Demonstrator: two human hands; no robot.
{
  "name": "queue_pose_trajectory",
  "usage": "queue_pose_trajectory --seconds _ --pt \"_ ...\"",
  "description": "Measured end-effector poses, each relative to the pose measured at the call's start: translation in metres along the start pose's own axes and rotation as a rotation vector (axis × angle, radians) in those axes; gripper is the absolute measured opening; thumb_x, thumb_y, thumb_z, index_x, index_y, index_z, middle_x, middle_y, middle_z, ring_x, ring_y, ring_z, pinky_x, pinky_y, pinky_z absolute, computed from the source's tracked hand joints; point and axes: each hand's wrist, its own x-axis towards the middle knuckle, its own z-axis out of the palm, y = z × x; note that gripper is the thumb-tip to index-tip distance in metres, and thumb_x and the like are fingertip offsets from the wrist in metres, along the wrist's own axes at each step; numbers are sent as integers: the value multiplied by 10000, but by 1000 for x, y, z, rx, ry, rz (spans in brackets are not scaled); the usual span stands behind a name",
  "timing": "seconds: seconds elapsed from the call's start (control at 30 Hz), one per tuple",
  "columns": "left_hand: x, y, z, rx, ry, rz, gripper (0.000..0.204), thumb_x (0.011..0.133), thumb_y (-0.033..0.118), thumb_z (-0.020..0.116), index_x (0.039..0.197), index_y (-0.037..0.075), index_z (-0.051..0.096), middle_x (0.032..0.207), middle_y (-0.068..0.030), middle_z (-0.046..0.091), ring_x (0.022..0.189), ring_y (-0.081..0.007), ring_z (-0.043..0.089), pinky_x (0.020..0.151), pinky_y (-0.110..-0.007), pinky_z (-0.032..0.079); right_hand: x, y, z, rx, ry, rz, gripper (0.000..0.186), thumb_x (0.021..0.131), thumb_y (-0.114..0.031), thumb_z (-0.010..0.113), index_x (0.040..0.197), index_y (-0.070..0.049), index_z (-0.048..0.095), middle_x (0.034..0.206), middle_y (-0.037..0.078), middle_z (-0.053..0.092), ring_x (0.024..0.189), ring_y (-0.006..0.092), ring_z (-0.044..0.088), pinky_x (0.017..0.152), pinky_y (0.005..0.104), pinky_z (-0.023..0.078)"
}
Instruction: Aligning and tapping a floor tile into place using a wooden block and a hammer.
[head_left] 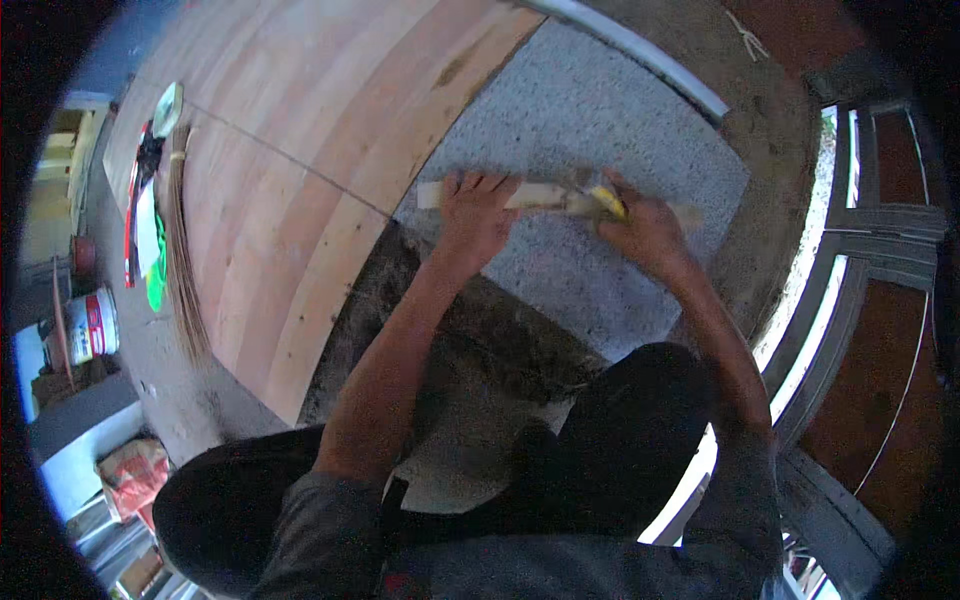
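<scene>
A pale, straight strip (540,195), seemingly of wood, lies across a grey speckled slab (570,100) in front of me. My left hand (474,222) presses on the strip near its left end, its fingers curled over the far edge. My right hand (648,236) is closed around a small yellow-handled tool (609,201) above the strip's right part. Motion smears the tool's tip and the right end of the strip, so its exact kind and whether it touches the strip are unclear.
Wide wooden boarding (290,150) adjoins the slab on the left, bearing a straw broom (180,230), a roll of tape (169,108) and a red level-like bar (131,215). A white bucket (92,325) stands at far left. A dark frame (850,230) borders the right.
</scene>
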Motion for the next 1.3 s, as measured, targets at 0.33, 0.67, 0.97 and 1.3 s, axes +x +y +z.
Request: queue_pose_trajectory --seconds 0.33,0.67,0.97,1.3 --pt "136 -28 16 -136 2 576 564 831 229 796 1360 142 622 1305 -98 650 1329 -299 527 1240 -570 232 -10 24 -16 -111 -9 130 496 893 -352 743 1313 -118 620 1047 200 745 966 427 715 845 508 572" --pt "136 17 49 11 324 234 671 967 409 659 1467 -3 484 1516 -267 467 1420 -470 417 1212 -630 241 27 38 -3 -67 238 356 379 888 -314 720 1055 25 688 938 260 723 892 423 722 767 528 555" --pt "110 24 73 138 39 100 819 1018 610 444 1567 7 367 1638 -247 310 1528 -427 262 1207 -700 123 65 31 5 -152 287 296 407 858 -337 731 991 47 695 900 275 726 871 443 722 779 528 577" --pt "121 24 61 14 30 119 916 939 639 588 1581 46 315 1460 -330 464 1392 -496 420 1098 -807 214 76 33 3 -35 225 261 449 878 -355 759 1096 30 685 982 238 736 922 411 730 809 501 585"
